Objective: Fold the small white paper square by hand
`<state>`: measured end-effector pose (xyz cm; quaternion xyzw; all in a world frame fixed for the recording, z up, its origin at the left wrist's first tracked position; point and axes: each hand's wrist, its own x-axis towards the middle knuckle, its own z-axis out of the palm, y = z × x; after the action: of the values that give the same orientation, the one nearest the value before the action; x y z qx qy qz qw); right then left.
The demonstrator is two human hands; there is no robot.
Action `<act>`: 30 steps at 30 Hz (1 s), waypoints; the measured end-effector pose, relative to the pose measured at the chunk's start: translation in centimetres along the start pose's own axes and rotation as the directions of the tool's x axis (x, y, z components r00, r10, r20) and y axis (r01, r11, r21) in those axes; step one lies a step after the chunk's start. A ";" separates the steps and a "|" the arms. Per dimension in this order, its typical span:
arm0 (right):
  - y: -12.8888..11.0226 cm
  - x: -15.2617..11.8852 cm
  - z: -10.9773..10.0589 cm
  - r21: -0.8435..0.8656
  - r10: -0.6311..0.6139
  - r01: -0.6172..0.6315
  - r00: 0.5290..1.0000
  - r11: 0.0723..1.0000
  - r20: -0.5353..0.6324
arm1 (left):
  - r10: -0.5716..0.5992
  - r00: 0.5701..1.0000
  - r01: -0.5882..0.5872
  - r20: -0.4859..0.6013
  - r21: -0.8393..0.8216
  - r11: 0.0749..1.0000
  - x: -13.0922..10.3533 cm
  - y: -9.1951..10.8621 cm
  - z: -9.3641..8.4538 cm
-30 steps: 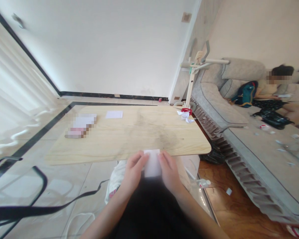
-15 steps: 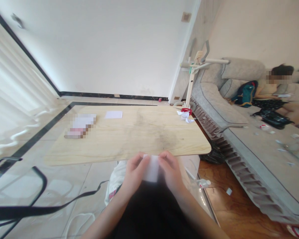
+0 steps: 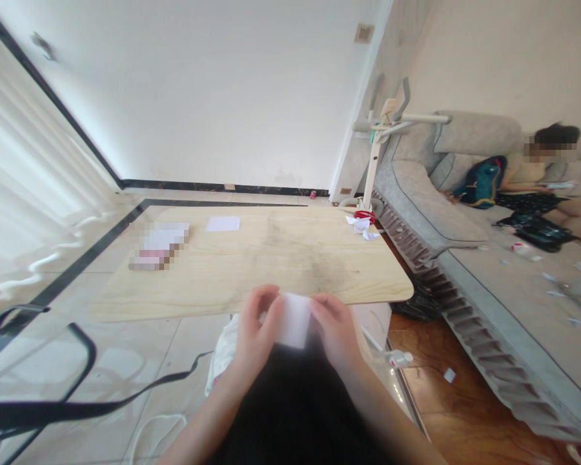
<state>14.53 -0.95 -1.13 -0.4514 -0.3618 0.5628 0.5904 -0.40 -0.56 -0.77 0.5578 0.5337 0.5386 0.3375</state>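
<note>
A small white sheet of paper (image 3: pixel 294 320) is held between both of my hands, just above the near edge of a pale wooden table (image 3: pixel 232 265). My left hand (image 3: pixel 255 328) pinches its left side with the fingers curled over the top corner. The right side is gripped by my right hand (image 3: pixel 336 326). The paper's lower part is hidden behind my dark clothing. Further off on the table lie another white sheet (image 3: pixel 223 223), a blurred-out item (image 3: pixel 159 245) and some crumpled white paper with a red ring (image 3: pixel 362 221).
A grey sofa (image 3: pixel 465 258) runs along the right side, with a person sitting at its far end beside a blue bag (image 3: pixel 479 182). A white stand (image 3: pixel 382 139) rises behind the table. Black straps (image 3: pixel 68 400) and a white cord lie on the tiled floor at left.
The paper and both hands have lifted slightly. My left fingers have moved up over the paper's top left corner.
</note>
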 end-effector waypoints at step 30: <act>-0.9 -1.0 -0.2 -0.449 -0.277 0.271 0.959 0.851 0.053 | 0.102 0.947 -0.164 0.304 0.186 0.969 -0.6 0.2 -0.8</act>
<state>14.94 -1.91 -0.27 -0.5239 -0.5390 0.3702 0.5459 -1.03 -1.33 -0.60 0.6984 0.4926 0.4128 0.3150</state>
